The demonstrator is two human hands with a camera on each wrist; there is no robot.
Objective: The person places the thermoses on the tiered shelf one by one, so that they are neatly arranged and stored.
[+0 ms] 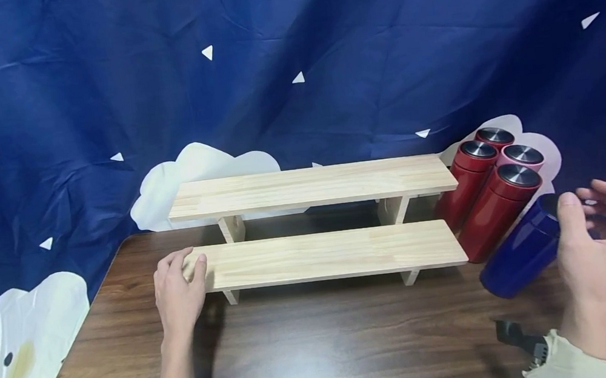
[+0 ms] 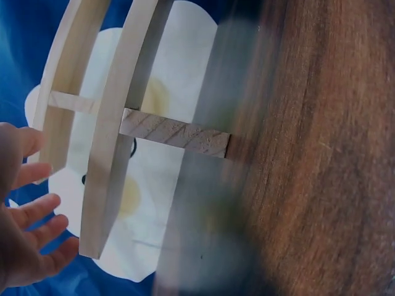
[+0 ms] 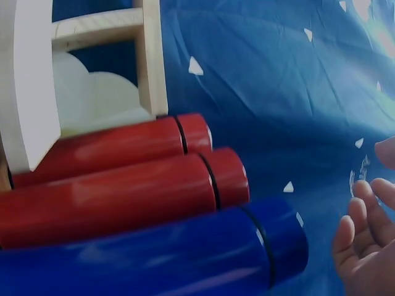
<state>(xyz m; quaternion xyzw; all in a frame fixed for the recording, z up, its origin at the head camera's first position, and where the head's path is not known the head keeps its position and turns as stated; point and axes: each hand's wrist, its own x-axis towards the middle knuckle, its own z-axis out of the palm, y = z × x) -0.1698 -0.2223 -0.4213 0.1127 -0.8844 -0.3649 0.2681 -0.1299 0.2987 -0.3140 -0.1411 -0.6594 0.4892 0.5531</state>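
A two-tier shelf of pale wood (image 1: 331,254) stands on the brown table. My left hand (image 1: 179,295) is at the left end of the lower board, thumb and fingers spread and relaxed. In the left wrist view its fingertips (image 2: 52,203) come close to the board's end. On the right, a blue bottle (image 1: 520,259) stands upright beside a red bottle (image 1: 497,213). My right hand (image 1: 599,245) is by the blue bottle's top, overlapping it in the head view. Its fingers (image 3: 364,228) are loosely bent with a gap to the bottle in the right wrist view.
Behind the front red bottle stand a pink bottle (image 1: 522,154) and two more red ones, close against the shelf's right end. A blue cloth (image 1: 272,94) with white shapes hangs behind the table. Bare brown table (image 1: 350,336) lies in front of the shelf.
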